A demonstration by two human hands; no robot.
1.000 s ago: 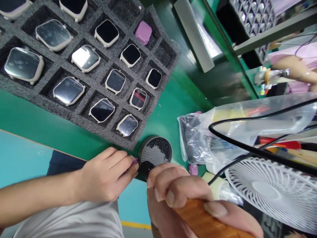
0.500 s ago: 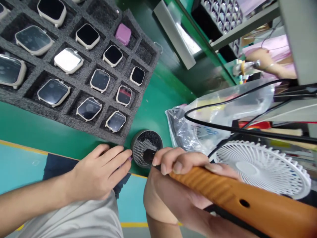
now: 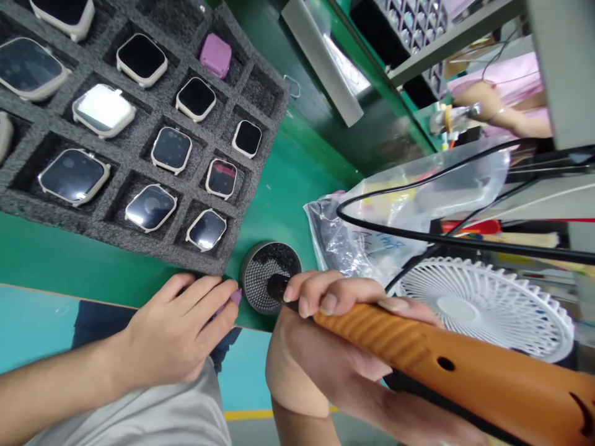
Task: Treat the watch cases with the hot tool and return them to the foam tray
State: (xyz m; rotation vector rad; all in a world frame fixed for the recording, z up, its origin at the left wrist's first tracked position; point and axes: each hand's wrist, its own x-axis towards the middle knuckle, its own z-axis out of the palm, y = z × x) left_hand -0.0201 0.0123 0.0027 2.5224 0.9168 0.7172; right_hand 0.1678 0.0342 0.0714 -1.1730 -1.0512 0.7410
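Observation:
My right hand (image 3: 325, 353) is wrapped round an orange electric screwdriver (image 3: 395, 337). Its black nose reaches over a round dish (image 3: 257, 279) with a dimpled surface; small dark pieces (image 3: 277, 255) lie along the dish's far side. The tip itself is hard to make out. To the left of the dish, my left hand (image 3: 179, 328) is closed on a small purple piece (image 3: 236, 297), mostly hidden under the fingers. Just beyond that hand sits a grey foam tray (image 3: 186, 244), holding several watches (image 3: 207, 230) and a purple case (image 3: 216, 55) in its compartments.
A clear plastic bag (image 3: 334, 241) lies right of the dish, with a black cable (image 3: 418, 238) looping over it. A white fan (image 3: 488, 303) stands behind the screwdriver. Farther back are a metal strip (image 3: 323, 62) and another person's arm (image 3: 502, 108).
The view has shifted slightly, so the foam tray sits farther left in the picture. Both hands keep their grips, and the screwdriver's nose stays over the dish.

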